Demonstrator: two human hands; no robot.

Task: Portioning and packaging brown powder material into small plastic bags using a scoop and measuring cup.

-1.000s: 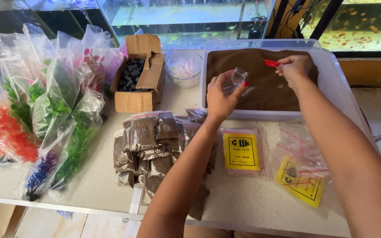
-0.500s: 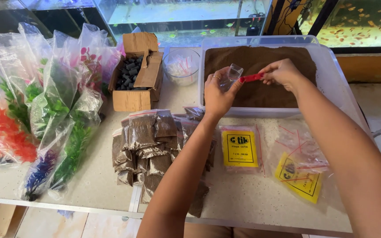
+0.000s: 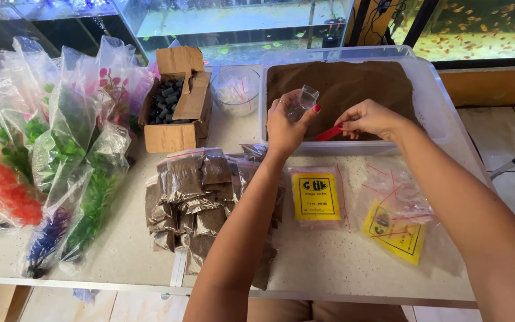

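My left hand (image 3: 287, 122) pinches a small clear plastic bag (image 3: 304, 100) at its top, holding it over the near edge of a clear tub (image 3: 433, 89) filled with brown powder (image 3: 341, 83). My right hand (image 3: 369, 118) grips a small red scoop (image 3: 329, 133) just right of the bag, low over the powder. In front of the tub lies a heap of filled brown sachets (image 3: 201, 191). Two packs of empty little bags with yellow labels (image 3: 317, 195) (image 3: 396, 229) lie on the table under my right forearm.
An open cardboard box of dark pieces (image 3: 174, 101) and a clear round bowl (image 3: 235, 90) stand behind the sachets. Bagged plastic aquarium plants (image 3: 61, 155) cover the left side. Fish tanks (image 3: 484, 27) run along the back. The table's front edge (image 3: 329, 295) is close to me.
My right hand has drawn the red scoop back and down from the bag's mouth toward the tub's near edge. My left hand with the bag stayed about where it was.
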